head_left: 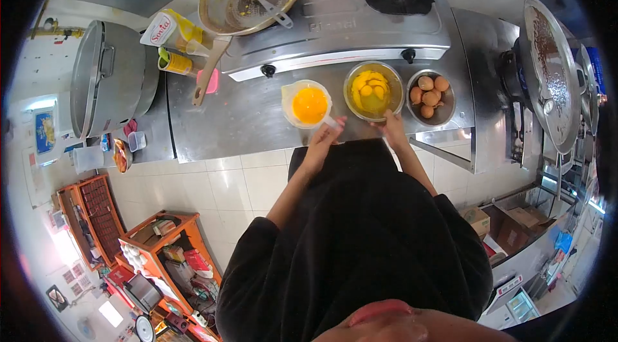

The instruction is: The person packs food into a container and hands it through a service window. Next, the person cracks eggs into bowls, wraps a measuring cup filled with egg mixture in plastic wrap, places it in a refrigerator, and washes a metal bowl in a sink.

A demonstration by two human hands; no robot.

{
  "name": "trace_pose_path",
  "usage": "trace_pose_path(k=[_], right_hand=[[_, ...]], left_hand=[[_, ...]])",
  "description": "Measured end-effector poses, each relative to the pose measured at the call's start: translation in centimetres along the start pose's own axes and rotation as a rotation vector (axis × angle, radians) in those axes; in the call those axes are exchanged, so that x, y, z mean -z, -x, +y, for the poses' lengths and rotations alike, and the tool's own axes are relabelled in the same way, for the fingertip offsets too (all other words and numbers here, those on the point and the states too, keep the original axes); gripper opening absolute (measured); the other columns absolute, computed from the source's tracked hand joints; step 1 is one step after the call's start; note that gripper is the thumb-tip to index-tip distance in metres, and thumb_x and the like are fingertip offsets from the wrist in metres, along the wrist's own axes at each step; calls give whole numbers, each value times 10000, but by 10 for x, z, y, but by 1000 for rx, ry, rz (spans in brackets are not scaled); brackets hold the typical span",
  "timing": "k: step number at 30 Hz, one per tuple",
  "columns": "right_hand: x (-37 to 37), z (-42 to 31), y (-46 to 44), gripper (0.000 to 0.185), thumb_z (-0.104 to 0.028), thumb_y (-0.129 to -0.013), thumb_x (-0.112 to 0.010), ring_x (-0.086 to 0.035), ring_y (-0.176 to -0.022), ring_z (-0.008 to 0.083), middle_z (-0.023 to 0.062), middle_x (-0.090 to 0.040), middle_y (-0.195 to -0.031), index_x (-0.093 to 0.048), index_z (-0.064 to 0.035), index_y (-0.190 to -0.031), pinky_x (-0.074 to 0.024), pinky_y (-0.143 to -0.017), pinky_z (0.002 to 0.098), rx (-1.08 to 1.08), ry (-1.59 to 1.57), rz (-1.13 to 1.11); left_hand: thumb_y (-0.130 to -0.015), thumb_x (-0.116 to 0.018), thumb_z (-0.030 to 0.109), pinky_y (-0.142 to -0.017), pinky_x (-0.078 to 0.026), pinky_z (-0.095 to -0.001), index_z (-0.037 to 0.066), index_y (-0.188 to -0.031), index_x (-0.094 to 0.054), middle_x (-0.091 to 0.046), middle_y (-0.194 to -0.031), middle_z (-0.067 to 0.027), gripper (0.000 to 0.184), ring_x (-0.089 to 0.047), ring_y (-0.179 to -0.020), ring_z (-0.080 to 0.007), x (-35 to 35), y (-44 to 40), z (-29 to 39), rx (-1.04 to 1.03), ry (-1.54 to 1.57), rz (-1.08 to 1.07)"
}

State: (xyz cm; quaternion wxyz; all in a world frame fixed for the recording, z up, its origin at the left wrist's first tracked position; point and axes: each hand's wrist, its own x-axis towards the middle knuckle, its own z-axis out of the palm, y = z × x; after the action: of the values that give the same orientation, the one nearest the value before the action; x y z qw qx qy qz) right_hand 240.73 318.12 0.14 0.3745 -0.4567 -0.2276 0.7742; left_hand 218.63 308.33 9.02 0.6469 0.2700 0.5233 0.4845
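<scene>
Yellow and orange overload on a plain silver counter (pixel 232 133)

By the left hand (pixel 324 134) there's a whitish bowl (pixel 289 102) full of bright orange egg (pixel 309 105); in the right hand's (pixel 391 127) grip, a silver bowl (pixel 351 107) with golden-yellow yolks (pixel 368 89). Right of that grip, warm brown eggs (pixel 428 96) in a silver dish (pixel 451 110). Further left, a bright pink thing (pixel 210 83) and a yellow-and-white bag (pixel 161 28), red lettering. Sleeves (pixel 248 242): solid black.
</scene>
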Motion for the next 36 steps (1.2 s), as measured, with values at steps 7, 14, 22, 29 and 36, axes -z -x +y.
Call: trace_pose_path(k=[7,14,22,29,36], right_hand=[[-88,-52,77,395,-71,-928,-368,-643,-914,300,206,-508,-1203,-286,-1,-1308,-587,-643,349,234,88,156],[-183,-52,110,409,-62,-929,-390,-630,-946,279,163,-517,-1203,-290,-18,-1323,-578,-691,373,477,174,209],[-237,-28,109,809,111,-812,-354,-454,-1210,313,204,-244,-1440,1,-150,-1491,-589,-729,310,782,445,221],[-239,-7,101,763,100,-808,-399,-233,-1376,325,204,-148,-1507,-72,-39,-1483,-320,-1076,407,970,775,382],[-237,0,106,748,58,-830,-441,-243,-1365,285,203,-156,-1494,-57,2,-1469,-234,-1098,372,1122,861,415]], left_hand=[[-937,-520,109,-912,-401,-315,18,-979,-616,-619,-1057,-64,139,-552,-1012,-191,44,21,0,-134,-257,-150],[-946,-509,121,-956,-383,-323,42,-971,-620,-650,-1078,-66,139,-547,-1039,-207,76,25,2,-235,-434,-284],[-932,-518,134,-936,-371,-335,84,-1049,-666,-649,-1031,-27,195,-465,-1025,-211,100,33,10,-278,-625,-303],[-899,-559,123,-936,-373,-352,89,-974,-682,-670,-1031,-55,148,-523,-968,-239,108,40,17,-204,-596,-248],[-899,-557,102,-909,-389,-336,83,-996,-685,-682,-974,-58,162,-515,-952,-235,114,42,21,-250,-601,-225]])
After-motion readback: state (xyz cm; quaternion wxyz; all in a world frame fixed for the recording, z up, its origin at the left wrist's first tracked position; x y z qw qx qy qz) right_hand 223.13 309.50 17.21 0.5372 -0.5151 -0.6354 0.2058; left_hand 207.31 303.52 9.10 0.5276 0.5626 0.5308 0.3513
